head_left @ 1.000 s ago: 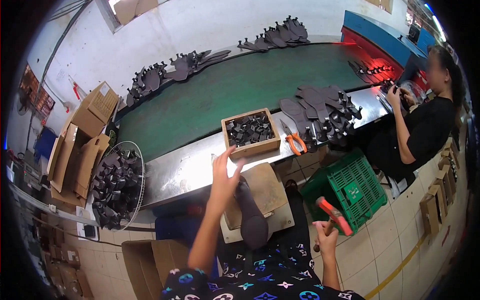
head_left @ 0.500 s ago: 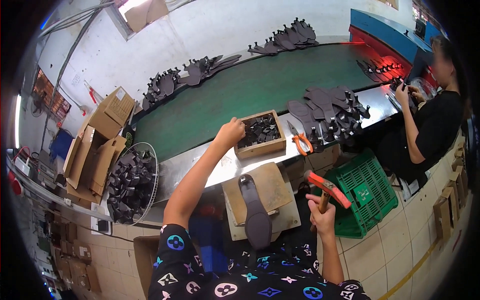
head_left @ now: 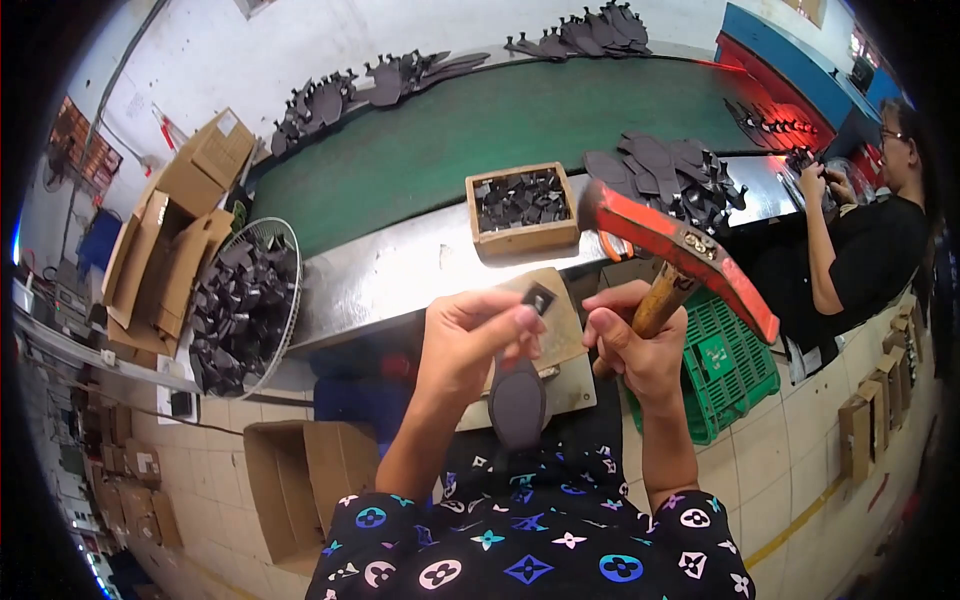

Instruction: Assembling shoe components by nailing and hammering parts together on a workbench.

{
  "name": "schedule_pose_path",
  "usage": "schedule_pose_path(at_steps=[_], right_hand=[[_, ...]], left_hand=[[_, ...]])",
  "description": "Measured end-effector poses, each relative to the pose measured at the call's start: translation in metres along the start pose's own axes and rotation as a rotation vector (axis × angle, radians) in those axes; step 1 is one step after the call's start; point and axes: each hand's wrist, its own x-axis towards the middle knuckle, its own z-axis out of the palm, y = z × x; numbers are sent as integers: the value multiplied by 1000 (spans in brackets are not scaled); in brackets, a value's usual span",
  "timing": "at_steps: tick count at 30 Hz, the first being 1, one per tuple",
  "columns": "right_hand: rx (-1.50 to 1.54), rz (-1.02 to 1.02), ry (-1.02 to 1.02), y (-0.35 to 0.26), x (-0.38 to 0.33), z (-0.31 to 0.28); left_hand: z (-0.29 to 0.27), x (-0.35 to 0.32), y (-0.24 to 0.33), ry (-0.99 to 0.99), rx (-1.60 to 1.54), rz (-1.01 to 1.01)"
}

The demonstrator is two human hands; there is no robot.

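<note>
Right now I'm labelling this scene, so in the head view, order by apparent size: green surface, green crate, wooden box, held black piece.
Green surface
Green crate, partly hidden
Wooden box
Black piece

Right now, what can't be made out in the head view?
In the head view:
Shoe sole: far end, hidden behind the left hand.
Orange-handled tool: mostly hidden behind the hammer.
Black piece: partly covered by that hand's fingers.
Co-worker's hand: contents too small to tell.
</note>
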Motion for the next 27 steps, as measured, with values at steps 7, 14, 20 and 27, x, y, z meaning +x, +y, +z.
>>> schedule_pose_path(at_steps=[7, 14, 20, 27], right_hand=[[-61, -234, -210, 1, 0, 30], [-48, -19, -119, 10, -8, 43], [-28, 112, -136, 18, -11, 34], [44, 232, -139, 25, -7, 42]], left_hand=[[11, -30, 6, -4, -182, -120], [-3, -32, -10, 225, 578, 357], [-20, -25, -8, 80, 1139, 796], [-28, -30, -22, 214, 1076, 775]])
